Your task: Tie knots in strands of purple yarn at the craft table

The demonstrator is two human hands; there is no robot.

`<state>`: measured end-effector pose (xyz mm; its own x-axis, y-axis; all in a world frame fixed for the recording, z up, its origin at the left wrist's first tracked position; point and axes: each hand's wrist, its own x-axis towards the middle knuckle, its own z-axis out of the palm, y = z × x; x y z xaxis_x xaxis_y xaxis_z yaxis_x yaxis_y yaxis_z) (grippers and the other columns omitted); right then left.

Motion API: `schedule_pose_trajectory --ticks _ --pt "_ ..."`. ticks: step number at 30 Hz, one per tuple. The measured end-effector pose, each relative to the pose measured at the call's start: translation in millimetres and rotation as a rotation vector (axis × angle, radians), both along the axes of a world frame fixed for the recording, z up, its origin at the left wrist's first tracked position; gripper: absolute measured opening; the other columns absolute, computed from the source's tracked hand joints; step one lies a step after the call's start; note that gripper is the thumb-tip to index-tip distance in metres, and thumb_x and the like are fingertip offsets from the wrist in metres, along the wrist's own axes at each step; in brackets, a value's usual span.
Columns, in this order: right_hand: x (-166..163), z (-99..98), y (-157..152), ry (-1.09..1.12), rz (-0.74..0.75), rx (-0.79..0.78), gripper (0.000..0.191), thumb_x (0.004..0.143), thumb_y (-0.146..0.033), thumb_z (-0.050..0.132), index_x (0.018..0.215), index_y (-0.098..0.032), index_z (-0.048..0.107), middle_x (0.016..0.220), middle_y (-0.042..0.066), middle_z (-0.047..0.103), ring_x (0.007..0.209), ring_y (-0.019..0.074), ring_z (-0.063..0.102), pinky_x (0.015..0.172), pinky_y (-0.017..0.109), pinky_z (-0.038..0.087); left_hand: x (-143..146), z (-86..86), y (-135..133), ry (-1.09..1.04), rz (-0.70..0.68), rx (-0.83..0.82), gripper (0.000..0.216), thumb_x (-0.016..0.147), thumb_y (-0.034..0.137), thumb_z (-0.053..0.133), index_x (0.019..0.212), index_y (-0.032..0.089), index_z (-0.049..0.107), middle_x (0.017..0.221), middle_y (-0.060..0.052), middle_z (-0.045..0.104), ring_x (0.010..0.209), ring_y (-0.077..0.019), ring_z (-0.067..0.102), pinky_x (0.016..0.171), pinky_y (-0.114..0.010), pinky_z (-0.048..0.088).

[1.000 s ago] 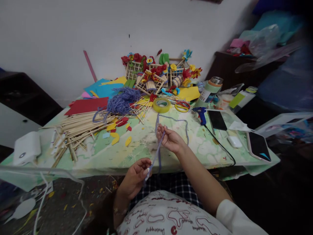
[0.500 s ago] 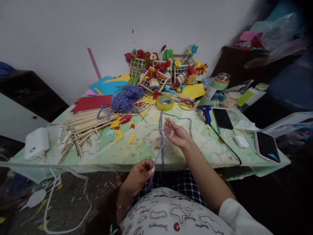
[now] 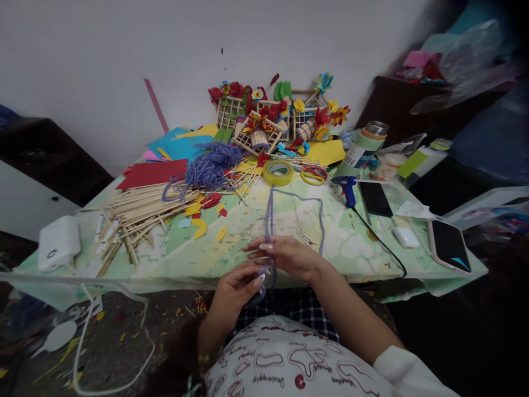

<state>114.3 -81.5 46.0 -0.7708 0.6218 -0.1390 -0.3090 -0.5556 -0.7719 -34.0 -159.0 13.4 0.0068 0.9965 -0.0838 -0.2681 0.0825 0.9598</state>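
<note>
A strand of purple yarn (image 3: 269,212) runs doubled down the tablecloth to the front edge, and part of it loops to the right. Close to that edge my left hand (image 3: 238,288) pinches the yarn between thumb and fingers, with a short bunch hanging below. Just above it is my right hand (image 3: 291,257), palm down across the yarn. Its fingers stretch leftward, apart from one another, and its thumb lies against the strand. Whether the right fingers also grip a strand is partly hidden.
A purple yarn heap (image 3: 210,165) and thin wooden sticks (image 3: 152,207) lie left. Yellow tape (image 3: 278,173), scissors (image 3: 313,175) and small stick crafts with paper flowers (image 3: 258,138) sit behind. To the right are a blue glue gun (image 3: 349,192), phones (image 3: 450,245) and a bottle (image 3: 363,146).
My right hand has come down and toward me from above the table to beside my left hand, its fingers now stretched out. The pinched strand is no longer drawn taut between the hands.
</note>
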Motion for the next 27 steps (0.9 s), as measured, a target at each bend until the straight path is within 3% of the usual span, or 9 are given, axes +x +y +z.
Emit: schedule_pose_trajectory --ticks 2,5,11,17,22,27 --pt "-1 -1.3 -8 -0.103 0.031 0.067 0.025 0.074 -0.023 0.06 0.096 -0.011 0.063 0.097 0.008 0.064 0.083 0.013 0.059 0.08 0.026 0.042 0 5.7 0 0.066 -0.013 0.043 0.015 0.066 0.026 0.066 0.078 0.019 0.069 0.088 -0.004 0.063 0.087 -0.0158 0.054 0.078 -0.027 0.042" --pt "0 -4.1 -9 -0.15 -0.072 0.111 0.025 0.075 -0.031 0.059 0.086 -0.01 0.066 0.086 0.008 0.067 0.077 0.0124 0.061 0.078 0.026 0.043 -1 14.6 0 0.199 -0.055 0.105 0.014 0.07 0.025 0.062 0.081 0.021 0.07 0.088 -0.004 0.064 0.092 -0.017 0.054 0.087 -0.029 0.039" --pt "11 -7.3 10 -0.047 -0.308 -0.035 0.026 0.079 -0.035 0.055 0.088 -0.011 0.063 0.079 0.008 0.069 0.065 0.011 0.063 0.065 0.022 0.048 -1 24.3 -1 0.301 -0.129 0.11 0.019 0.073 0.027 0.058 0.085 0.02 0.07 0.086 -0.005 0.065 0.081 -0.0169 0.056 0.076 -0.028 0.043" --pt "23 -4.7 26 0.05 -0.475 -0.135 0.022 0.086 -0.024 0.043 0.089 -0.012 0.061 0.077 0.006 0.069 0.064 0.0095 0.063 0.061 0.019 0.05 -1 21.9 -2 0.353 -0.164 0.063 0.02 0.075 0.03 0.055 0.077 0.016 0.07 0.076 -0.005 0.066 0.071 -0.0153 0.057 0.071 -0.027 0.044" --pt "28 -1.5 33 0.088 -0.508 -0.176 0.022 0.087 -0.023 0.041 0.09 -0.012 0.059 0.076 0.005 0.068 0.062 0.0089 0.062 0.058 0.018 0.051 0 15.3 -2 0.306 -0.128 -0.082 0.026 0.072 0.035 0.058 0.086 0.015 0.067 0.077 -0.006 0.067 0.067 -0.0142 0.057 0.064 -0.025 0.046" --pt "30 2.6 35 0.118 -0.546 -0.196 0.02 0.088 -0.023 0.04 0.089 -0.013 0.058 0.075 0.004 0.068 0.06 0.008 0.061 0.055 0.016 0.051 -4 7.1 0 0.416 -0.098 -0.097 0.028 0.072 0.037 0.057 0.086 0.015 0.067 0.078 -0.005 0.066 0.07 -0.0147 0.057 0.066 -0.025 0.045"
